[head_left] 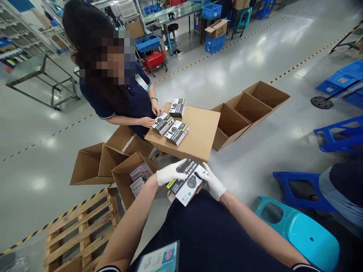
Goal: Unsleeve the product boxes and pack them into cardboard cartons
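Both of my hands wear white gloves and hold one black-and-white printed box (188, 181) close to my body. My left hand (171, 173) grips its left edge, thumb on the top face. On the opposite edge is my right hand (212, 182), its thumb also over the box. Just beyond, a large brown carton (198, 128) bears more printed boxes: one at the back (177, 108), one at the front (176, 132) and one at the left (162, 123). A co-worker's bare hands touch the left one.
The co-worker (121, 90) stands across the carton. Open cartons stand at the left (93, 162) and right (244, 113); one near-left carton (120, 177) holds white-labelled boxes. A wooden pallet (82, 230) lies lower left. A teal stool (309, 234) and blue stools (297, 190) stand at the right.
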A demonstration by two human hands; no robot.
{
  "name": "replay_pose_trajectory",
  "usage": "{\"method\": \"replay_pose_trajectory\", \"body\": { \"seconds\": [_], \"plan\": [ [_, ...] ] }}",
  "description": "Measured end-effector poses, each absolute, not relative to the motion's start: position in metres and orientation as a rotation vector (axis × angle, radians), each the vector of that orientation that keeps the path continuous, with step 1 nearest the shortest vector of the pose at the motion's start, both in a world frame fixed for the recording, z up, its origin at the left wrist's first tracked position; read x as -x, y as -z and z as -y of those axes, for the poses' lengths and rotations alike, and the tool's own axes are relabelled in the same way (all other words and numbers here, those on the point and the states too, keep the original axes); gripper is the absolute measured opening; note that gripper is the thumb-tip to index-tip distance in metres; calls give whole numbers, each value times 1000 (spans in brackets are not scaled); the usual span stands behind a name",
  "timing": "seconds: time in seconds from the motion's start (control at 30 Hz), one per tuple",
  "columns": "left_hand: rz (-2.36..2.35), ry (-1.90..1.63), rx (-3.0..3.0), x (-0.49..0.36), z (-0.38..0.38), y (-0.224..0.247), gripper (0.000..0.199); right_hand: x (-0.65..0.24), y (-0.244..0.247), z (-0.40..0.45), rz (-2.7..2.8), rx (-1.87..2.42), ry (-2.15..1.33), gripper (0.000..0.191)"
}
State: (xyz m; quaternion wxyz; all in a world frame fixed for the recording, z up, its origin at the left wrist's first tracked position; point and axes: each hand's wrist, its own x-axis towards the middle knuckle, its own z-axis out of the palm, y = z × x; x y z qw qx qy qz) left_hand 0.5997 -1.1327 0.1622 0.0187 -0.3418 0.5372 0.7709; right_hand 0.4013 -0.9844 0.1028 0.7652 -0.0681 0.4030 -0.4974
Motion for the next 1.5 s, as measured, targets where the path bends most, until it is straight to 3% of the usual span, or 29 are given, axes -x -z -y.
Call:
{"method": "replay_pose_trajectory", "body": {
  "seconds": [0.13, 0.23, 0.37, 0.47, 0.63, 0.87, 1.1, 1.3, 1.4, 1.5],
  "plan": [
    [-1461, -2380, 887, -600, 1142, -142, 78, -385, -113, 989, -746, 352, 988, 98],
    [-1609, -2246, 879, -596, 1141, -132, 71, -377, -118, 986, -714, 507, 1011, 101],
    [-2220, -1657, 980, -584, 1123, -146, 79, -381, -117, 977, -786, 562, 1019, 111],
    [-2383, -1268, 920, -574, 1107, -169, 87, -383, -114, 968, -866, 589, 992, 124],
    [-2394, -1123, 778, -564, 1096, -190, 95, -372, -104, 955, -823, 688, 944, 139],
    [-2374, -1020, 654, -559, 1103, -199, 93, -371, -96, 959, -917, 823, 978, 144],
    [-2177, -1173, 533, -556, 1124, -213, 72, -379, -85, 952, -943, 876, 948, 141],
    [-1787, -1815, 724, -575, 1186, -207, 53, -376, -104, 961, -888, 882, 956, 135],
    [-1856, -1939, 1019, -608, 1201, -208, 44, -374, -116, 966, -855, 825, 998, 131],
    [-1968, -2005, 1265, -641, 1170, -207, 68, -372, -118, 967, -839, 770, 1044, 129]
  ]
}}
